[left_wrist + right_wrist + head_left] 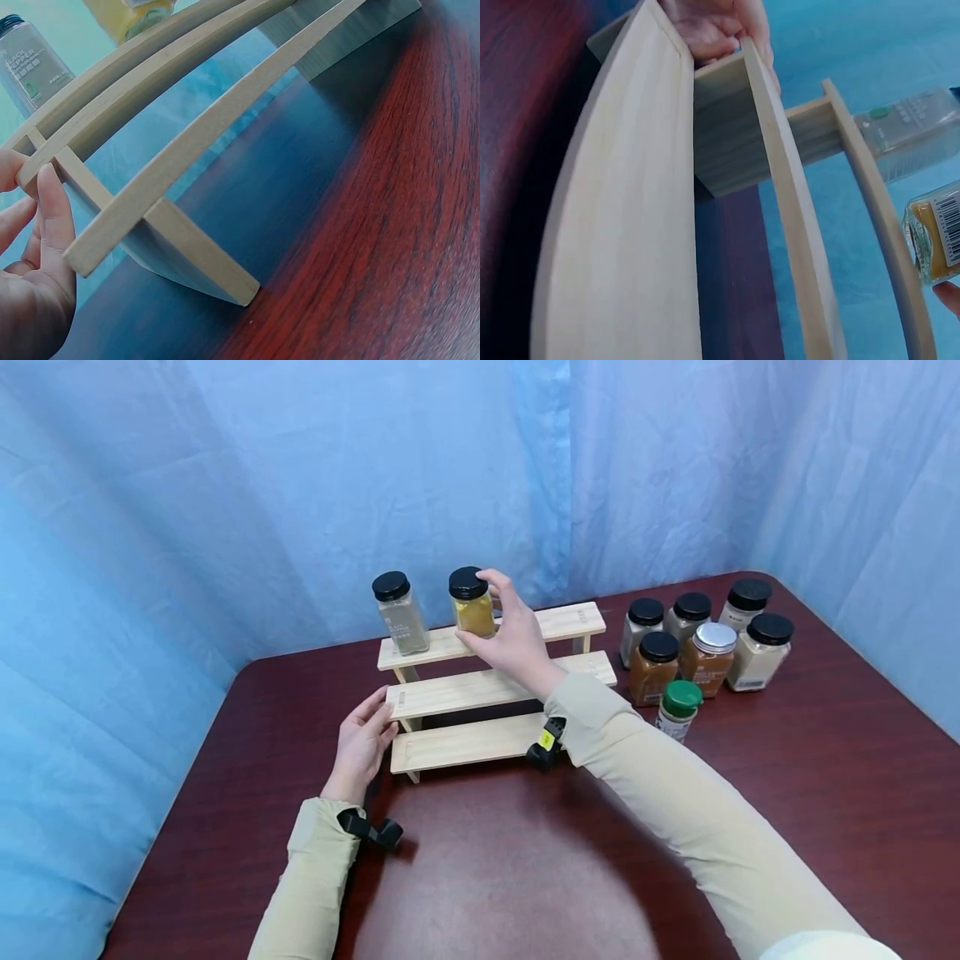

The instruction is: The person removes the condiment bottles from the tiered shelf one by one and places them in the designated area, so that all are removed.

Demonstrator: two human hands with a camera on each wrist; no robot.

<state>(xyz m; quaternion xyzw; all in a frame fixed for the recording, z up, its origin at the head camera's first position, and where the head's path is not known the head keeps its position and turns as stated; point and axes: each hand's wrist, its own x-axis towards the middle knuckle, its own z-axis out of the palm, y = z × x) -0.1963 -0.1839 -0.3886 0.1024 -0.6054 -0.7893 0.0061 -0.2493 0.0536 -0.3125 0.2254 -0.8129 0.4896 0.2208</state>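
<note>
My right hand (pixel 519 639) grips a square glass jar of yellow spice (pixel 475 615) with a black lid, thumb low on one side and fingers near the lid. The jar is upright over the top tier of a three-tier wooden rack (pixel 495 692); in the right wrist view its base (pixel 935 244) shows close beside that tier's edge. My left hand (pixel 362 742) pinches the left end of the middle tier, thumb and fingers on either side of the board (pixel 82 135). A grey pepper jar (pixel 405 625) with a black lid stands on the top tier's left end.
Right of the rack, several black-lidded spice jars (pixel 652 670) stand grouped on the dark red table (pixel 480 877), with a silver-lidded jar (pixel 708 664) among them. A green-capped bottle (pixel 678 706) stands in front, partly behind my right sleeve. Blue curtains (pixel 375 485) enclose the table.
</note>
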